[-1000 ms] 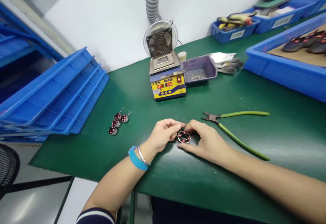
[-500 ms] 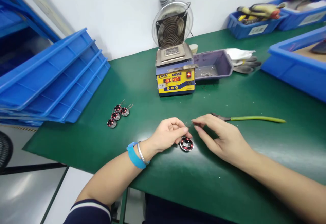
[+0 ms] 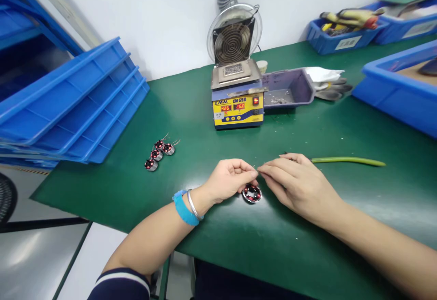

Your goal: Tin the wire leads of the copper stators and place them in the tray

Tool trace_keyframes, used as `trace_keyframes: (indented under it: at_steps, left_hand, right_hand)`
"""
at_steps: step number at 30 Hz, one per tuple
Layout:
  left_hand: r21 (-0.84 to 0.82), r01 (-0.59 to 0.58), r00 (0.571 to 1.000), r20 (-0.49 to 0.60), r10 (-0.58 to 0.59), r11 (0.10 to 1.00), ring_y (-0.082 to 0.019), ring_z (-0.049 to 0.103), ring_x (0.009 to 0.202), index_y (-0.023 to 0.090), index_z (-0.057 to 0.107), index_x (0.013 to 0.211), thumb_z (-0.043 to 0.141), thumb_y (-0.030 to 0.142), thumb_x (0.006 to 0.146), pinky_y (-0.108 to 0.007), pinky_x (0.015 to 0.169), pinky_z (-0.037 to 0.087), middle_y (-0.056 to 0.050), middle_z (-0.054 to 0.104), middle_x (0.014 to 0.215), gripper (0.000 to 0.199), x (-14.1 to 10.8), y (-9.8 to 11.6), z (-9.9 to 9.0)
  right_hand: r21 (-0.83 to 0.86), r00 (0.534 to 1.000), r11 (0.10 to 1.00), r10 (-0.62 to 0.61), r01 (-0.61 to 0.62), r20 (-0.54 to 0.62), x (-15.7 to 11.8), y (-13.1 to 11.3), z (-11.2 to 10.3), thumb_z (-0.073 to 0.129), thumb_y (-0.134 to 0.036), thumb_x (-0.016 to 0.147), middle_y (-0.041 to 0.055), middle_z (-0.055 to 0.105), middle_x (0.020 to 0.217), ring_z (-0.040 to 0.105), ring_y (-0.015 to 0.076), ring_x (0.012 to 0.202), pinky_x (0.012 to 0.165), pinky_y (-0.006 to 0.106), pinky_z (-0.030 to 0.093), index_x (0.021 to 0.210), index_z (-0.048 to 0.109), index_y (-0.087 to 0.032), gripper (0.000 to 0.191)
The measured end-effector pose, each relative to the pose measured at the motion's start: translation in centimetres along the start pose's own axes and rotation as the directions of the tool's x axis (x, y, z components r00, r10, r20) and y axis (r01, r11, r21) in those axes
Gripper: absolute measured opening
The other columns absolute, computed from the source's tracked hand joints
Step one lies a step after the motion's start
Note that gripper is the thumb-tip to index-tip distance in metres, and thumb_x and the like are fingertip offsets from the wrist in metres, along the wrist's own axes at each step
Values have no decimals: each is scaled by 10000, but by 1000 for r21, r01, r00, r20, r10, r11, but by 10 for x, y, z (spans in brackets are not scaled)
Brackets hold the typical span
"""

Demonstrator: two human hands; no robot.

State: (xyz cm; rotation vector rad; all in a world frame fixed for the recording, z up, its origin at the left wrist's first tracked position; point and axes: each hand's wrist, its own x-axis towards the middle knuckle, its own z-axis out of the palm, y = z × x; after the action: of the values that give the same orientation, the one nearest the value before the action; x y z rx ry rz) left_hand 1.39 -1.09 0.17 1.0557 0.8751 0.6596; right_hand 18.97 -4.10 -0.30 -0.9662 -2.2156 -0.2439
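Observation:
A ring-shaped motor stator (image 3: 251,194) with copper windings lies on the green table just below my fingertips. My left hand (image 3: 232,179) is closed in a pinch at its upper edge, with thin wire ends of the stator showing by the fingertips. My right hand (image 3: 295,184) comes in from the right, thumb and fingers pressed together beside the left fingertips, apparently at the same wires; the exact hold is too small to see. Behind the right hand lies a pair of pliers with green handles (image 3: 348,160), its head mostly hidden.
Several more stators (image 3: 157,154) stand at the left. A solder pot (image 3: 238,109) with lit displays stands at the back, beside a purple bin (image 3: 307,90) and grey gloves (image 3: 331,91). Stacked blue trays (image 3: 112,104) lean at left; a blue bin (image 3: 385,86) is at right.
My right hand has moved left to meet the left fingertips, and its fingers have closed together. It now covers the pliers' head. The view has shifted slightly.

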Motion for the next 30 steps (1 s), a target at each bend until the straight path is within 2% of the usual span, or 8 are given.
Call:
trace_keyframes:
  at_steps: [11,15,18,20,22,24,26,30]
  left_hand:
    - [83,46,999,10,-47,996,-23,391,384,120,531,632,688,310,670,-165,409,270,24,545,496,249,4,5,4]
    - [107,33,999,13,-34,994,-29,410,392,120,537,642,711,330,646,-162,412,294,23,544,494,273,3,4,4]
    - [118,13,1000,-9,-12,993,-38,434,403,118,544,662,725,356,641,-165,418,325,11,561,510,299,0,0,5]
    - [124,-24,999,-34,29,992,-50,470,429,118,546,674,733,375,645,-171,436,358,-3,579,538,319,-1,-3,6]
    - [136,-86,994,-59,95,987,-66,511,469,119,547,682,737,381,652,-179,466,396,-13,589,561,325,-1,-6,7]
    - [154,-142,985,-72,154,978,-78,537,498,120,549,690,727,372,671,-185,488,420,-17,591,571,309,-2,-9,7]
    - [179,-165,981,-71,180,970,-77,535,497,120,551,699,709,359,691,-182,483,416,-18,590,575,287,-3,-11,8]
    - [230,-173,981,-51,189,958,-44,461,449,117,556,710,681,323,715,-160,438,353,-2,563,570,241,-5,-13,7]
  right_hand:
    - [-268,988,957,-72,107,139,1,-7,-6,404,-79,896,20,609,644,499,137,603,840,380,365,731,590,-161,261]
    - [-285,992,958,8,28,124,-1,5,-12,439,-119,889,45,657,699,569,162,652,788,364,407,736,611,-159,233]
    - [-31,966,971,239,-237,98,-3,14,-15,470,-181,882,58,685,733,618,171,658,672,317,454,776,641,-151,203]
    - [234,899,874,379,-426,220,-4,13,-16,480,-221,876,55,696,745,629,160,639,619,285,480,801,659,-154,205]
    - [404,828,729,421,-552,371,-3,8,-15,491,-263,871,57,708,774,642,156,651,614,271,505,833,673,-159,214]
    - [468,782,633,427,-617,453,-2,2,-13,504,-292,864,63,717,810,655,162,684,632,271,524,868,679,-157,221]
    - [488,766,595,430,-639,478,-1,-2,-12,514,-300,859,65,718,825,660,163,701,642,269,531,886,679,-157,221]
    - [477,819,670,412,-569,399,-3,-3,-9,507,-274,870,56,706,793,648,151,679,624,258,518,869,671,-168,196]
